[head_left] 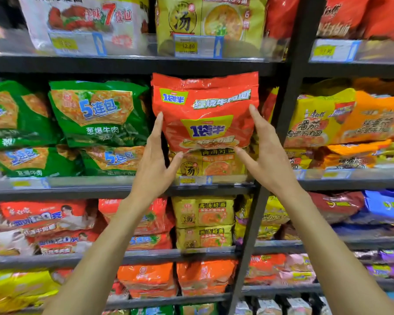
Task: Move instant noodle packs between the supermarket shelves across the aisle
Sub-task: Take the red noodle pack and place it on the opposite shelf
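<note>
Noodle pack (205, 114), red, labelled 1袋半, 红烧牛肉面

One wide-angle view looks out from the person's head, facing the shelves (127, 64) almost square-on. It is near: they fill the whole frame.

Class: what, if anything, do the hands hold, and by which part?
The red noodle pack: left hand at its left edge, right hand at its right edge, thumbs at its bottom.
</note>
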